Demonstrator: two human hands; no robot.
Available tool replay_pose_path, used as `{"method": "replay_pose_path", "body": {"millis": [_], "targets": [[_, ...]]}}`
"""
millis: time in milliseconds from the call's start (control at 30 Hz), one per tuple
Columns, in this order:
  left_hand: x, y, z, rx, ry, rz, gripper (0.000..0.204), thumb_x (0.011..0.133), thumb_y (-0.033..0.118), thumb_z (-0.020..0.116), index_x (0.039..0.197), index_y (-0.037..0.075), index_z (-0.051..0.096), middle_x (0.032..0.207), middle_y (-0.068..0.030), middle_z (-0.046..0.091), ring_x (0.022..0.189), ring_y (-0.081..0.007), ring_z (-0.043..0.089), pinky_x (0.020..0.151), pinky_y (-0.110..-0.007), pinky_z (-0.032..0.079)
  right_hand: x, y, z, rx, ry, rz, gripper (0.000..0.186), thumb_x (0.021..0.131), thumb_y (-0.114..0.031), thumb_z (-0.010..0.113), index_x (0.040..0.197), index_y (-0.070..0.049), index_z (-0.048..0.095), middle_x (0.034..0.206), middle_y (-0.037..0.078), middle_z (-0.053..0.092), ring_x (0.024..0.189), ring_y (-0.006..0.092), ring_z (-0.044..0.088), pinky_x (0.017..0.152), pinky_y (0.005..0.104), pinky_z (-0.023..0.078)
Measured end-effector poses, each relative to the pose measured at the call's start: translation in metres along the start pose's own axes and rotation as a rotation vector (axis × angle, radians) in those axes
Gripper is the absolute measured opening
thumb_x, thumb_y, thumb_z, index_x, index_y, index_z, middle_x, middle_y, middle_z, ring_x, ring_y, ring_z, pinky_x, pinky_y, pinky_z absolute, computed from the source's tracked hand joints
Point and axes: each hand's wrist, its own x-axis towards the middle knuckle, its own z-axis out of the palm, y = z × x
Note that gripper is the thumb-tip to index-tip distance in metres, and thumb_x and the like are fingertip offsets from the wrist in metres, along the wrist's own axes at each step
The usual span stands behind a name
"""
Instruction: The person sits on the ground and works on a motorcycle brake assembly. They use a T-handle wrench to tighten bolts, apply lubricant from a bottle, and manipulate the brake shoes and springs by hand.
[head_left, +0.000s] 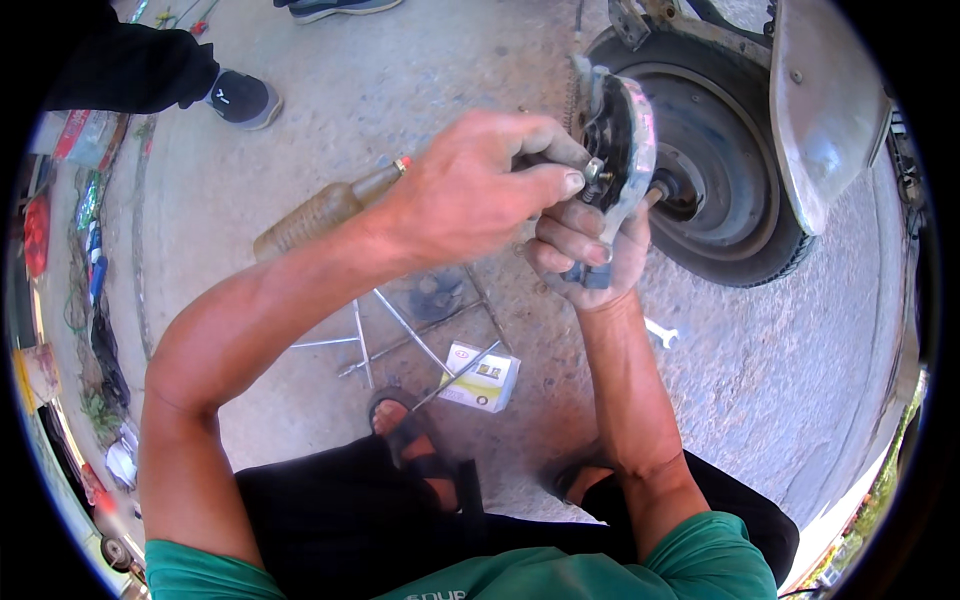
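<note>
In front of me, my right hand point(600, 250) holds up a round brake plate point(635, 130), seen nearly edge-on. Its rim is pale and worn, and its inner side is dark. My left hand point(490, 175) comes in from the left, thumb and forefinger pinched on a small metal nut point(593, 168) against the inner face. A thin threaded end shows beside the nut. Below it, the right fingers wrap the plate's lower edge, next to a dark block-like piece point(592, 276). Just beyond stands a wheel point(715, 150) with its axle point(662, 188) sticking out toward the plate.
A murky plastic bottle point(310, 220) lies behind my left forearm. Crossed metal rods point(410, 330), a dark round part point(437, 293) and a small white-and-yellow box point(482, 378) are on the ground. An open-end wrench point(662, 332) lies right. Another person's shoe point(243, 98) is at far left.
</note>
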Motion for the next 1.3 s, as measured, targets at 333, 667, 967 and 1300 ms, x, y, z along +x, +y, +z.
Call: {"method": "replay_pose_path", "body": {"millis": [333,667,967,1300], "targets": [[0.004,-0.003,0.003,-0.024,0.040,0.050,0.019,0.092,0.014,0.068,0.102,-0.002,0.070,0.084,-0.0048,0.069,0.078,-0.0104,0.062,0.070,-0.028,0.053,0.001,0.001,0.006,0.061,-0.001,0.010,0.051,0.091,-0.051,0.067,0.123,-0.012,0.060,0.080,-0.003,0.055,0.056,0.0057,0.044,0.061,0.0304,0.038],[-0.006,0.018,0.019,0.001,0.124,0.001,0.017,0.092,0.015,0.070,0.096,-0.001,0.068,0.086,-0.0083,0.071,0.082,-0.0120,0.066,0.070,-0.030,0.055,-0.002,-0.001,0.006,-0.012,0.034,0.014,0.047,0.088,-0.053,0.068,0.114,-0.014,0.061,0.079,-0.005,0.055,0.057,0.0060,0.044,0.062,0.0302,0.037],[0.004,0.002,0.007,0.457,0.168,0.441,0.017,0.088,0.010,0.073,0.099,-0.001,0.069,0.086,-0.0116,0.069,0.076,-0.0195,0.068,0.068,-0.033,0.055,0.003,-0.004,0.004,0.132,-0.076,0.117,0.046,0.089,-0.052,0.068,0.112,-0.013,0.060,0.083,-0.005,0.055,0.059,0.0058,0.045,0.064,0.0303,0.038],[0.021,0.009,-0.007,0.627,0.098,0.453,0.022,0.079,0.020,0.078,0.093,0.006,0.069,0.086,-0.0133,0.067,0.075,-0.0313,0.066,0.067,-0.038,0.052,0.007,-0.002,0.010,0.274,-0.092,0.201,0.028,0.093,-0.045,0.066,0.103,-0.020,0.059,0.078,-0.006,0.053,0.059,0.0043,0.051,0.062,0.0272,0.041]]}}
